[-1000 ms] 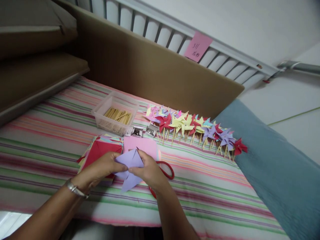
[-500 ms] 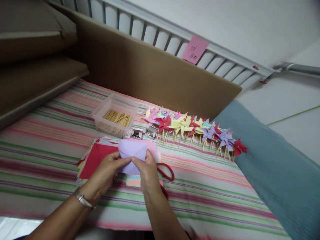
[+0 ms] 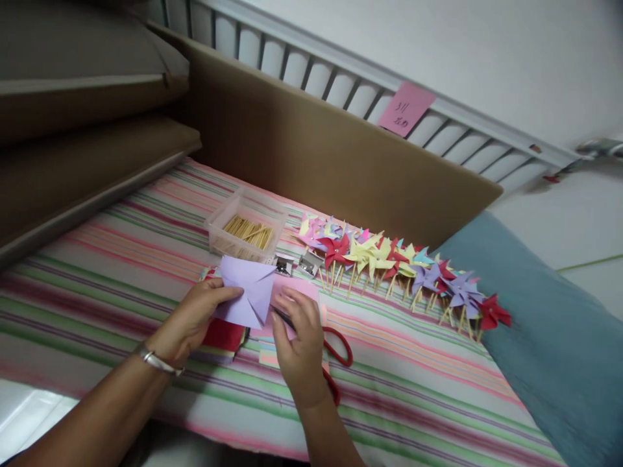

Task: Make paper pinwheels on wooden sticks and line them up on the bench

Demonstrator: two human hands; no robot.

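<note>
My left hand (image 3: 195,316) pinches a lilac paper square (image 3: 246,295) with cut and folded corners, lifted just above a stack of coloured paper (image 3: 224,334) topped with red. My right hand (image 3: 299,337) is off the lilac paper and lies on a pink sheet (image 3: 311,292), its fingers curled down over red-handled scissors (image 3: 342,347). The dark blade shows under the fingertips. A silver bracelet (image 3: 158,362) is on my left wrist.
A clear tub of wooden sticks (image 3: 246,230) and two small boxes of pins (image 3: 298,264) stand behind the paper. A row of finished paper pinwheels (image 3: 403,263) lies on the striped cloth (image 3: 413,383). Behind it is a cardboard panel (image 3: 316,149), and to the right a blue cushion (image 3: 559,350).
My right hand let go of the lilac paper and dropped onto the scissors. My left hand kept the paper and shifted it left. The view moved slightly.
</note>
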